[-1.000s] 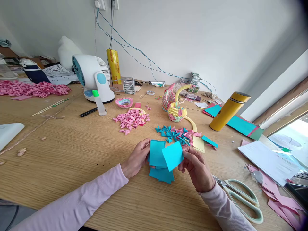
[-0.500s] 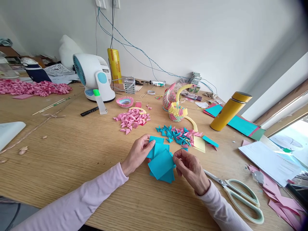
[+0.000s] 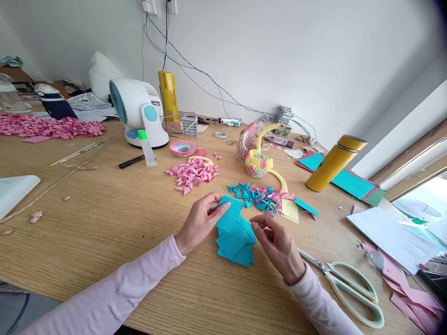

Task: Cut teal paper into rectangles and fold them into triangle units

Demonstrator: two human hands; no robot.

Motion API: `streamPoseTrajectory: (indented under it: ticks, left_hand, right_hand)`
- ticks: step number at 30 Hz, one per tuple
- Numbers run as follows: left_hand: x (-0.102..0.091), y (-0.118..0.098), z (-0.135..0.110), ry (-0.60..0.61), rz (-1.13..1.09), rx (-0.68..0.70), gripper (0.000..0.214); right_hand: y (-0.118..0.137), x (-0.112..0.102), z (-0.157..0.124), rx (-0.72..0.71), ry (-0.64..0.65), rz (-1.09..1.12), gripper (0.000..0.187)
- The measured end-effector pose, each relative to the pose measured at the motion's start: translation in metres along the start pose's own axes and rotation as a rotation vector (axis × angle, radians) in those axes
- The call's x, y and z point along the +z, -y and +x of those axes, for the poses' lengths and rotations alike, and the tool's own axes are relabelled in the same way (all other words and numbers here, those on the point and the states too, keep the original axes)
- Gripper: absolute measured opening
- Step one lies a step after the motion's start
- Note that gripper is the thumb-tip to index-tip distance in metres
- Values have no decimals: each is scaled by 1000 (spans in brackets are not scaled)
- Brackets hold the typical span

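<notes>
My left hand (image 3: 200, 219) pinches several blue paper pieces (image 3: 228, 215) between thumb and fingers, above the wooden table. Below them lies a loose, fanned pile of blue paper rectangles (image 3: 235, 244), partly covered by the held ones. At the pile's right edge is my right hand (image 3: 277, 249), its fingers loosely curled, thumb and forefinger slightly apart with no paper visible between them. Just beyond both hands sits a heap of folded blue and pink paper triangles (image 3: 260, 197). Pale yellow paper (image 3: 289, 210) lies against that heap.
Scissors (image 3: 344, 279) lie beside my right forearm. Farther off are pink folded pieces (image 3: 192, 173), a paper swan-like figure (image 3: 258, 160), a small glue bottle (image 3: 148, 151), a fan (image 3: 139, 111) and a tilted yellow flask (image 3: 335, 163). White papers (image 3: 394, 237) and pink strips (image 3: 401, 279) lie right.
The top blue rectangle has left my right fingertips and lies lower on the pile. My left hand's blue pieces now sit over more of the pile. The view has shifted slightly.
</notes>
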State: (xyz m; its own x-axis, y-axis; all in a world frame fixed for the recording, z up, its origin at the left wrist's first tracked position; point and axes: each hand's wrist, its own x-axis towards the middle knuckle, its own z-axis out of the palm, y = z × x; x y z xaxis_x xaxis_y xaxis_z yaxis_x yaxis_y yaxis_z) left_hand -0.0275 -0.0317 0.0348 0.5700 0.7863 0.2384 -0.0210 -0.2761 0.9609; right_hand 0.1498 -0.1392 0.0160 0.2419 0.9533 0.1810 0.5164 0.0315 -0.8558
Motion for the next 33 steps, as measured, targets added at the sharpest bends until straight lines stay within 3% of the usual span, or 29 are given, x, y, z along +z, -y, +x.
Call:
streamPoseTrajectory:
  ticks: [7, 14, 25, 33]
  left_hand:
    - [9, 0, -7, 162, -82, -56, 25]
    - [11, 4, -11, 219, 16, -93, 36]
    - [11, 5, -11, 166, 73, -83, 42]
    - [6, 6, -5, 127, 36, -69, 47]
  right_hand:
    - [14, 1, -4, 54, 58, 352, 33]
    - [15, 5, -4, 54, 113, 465, 31]
    - [14, 8, -5, 85, 157, 503, 30]
    - [9, 8, -4, 96, 39, 469, 28]
